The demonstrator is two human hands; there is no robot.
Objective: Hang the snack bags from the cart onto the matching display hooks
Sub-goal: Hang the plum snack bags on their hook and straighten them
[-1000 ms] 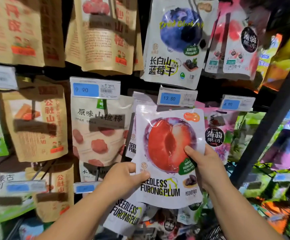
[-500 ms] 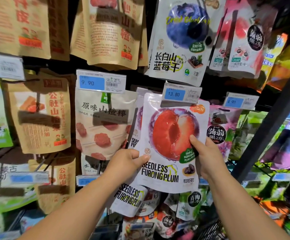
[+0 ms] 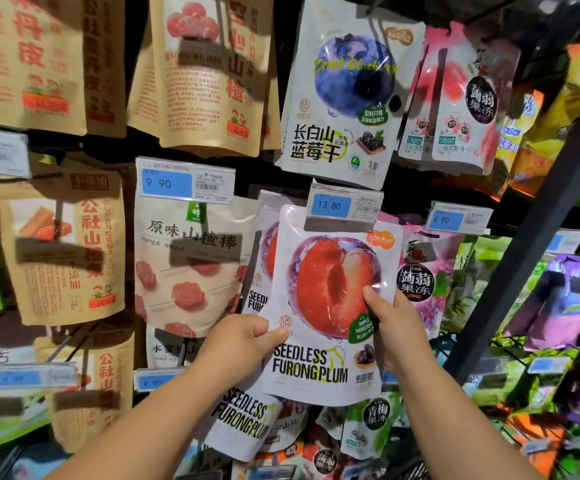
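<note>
I hold a white Seedless Furong Plum bag [image 3: 319,306] with a red plum picture up against the display. My left hand [image 3: 243,344] pinches its left edge, thumb on the front. My right hand [image 3: 397,329] grips its right edge, thumb on the plum picture. The bag's top sits behind the 13.80 price tag [image 3: 345,206] at the end of a hook; the hook itself is hidden. Another plum bag [image 3: 259,271] hangs just behind it, and a third plum bag [image 3: 243,424] hangs lower, under my left forearm.
Brown hawthorn bags [image 3: 209,74] hang above and to the left, a white hawthorn-stick bag [image 3: 191,268] under a 9.90 tag [image 3: 184,181]. A blueberry bag [image 3: 345,98] hangs above, pink and purple jelly bags [image 3: 423,282] to the right. A dark slanted post [image 3: 523,237] crosses the right side.
Both hands have raised the plum bag, so its top edge, first well below the 13.80 tag, now sits behind that tag.
</note>
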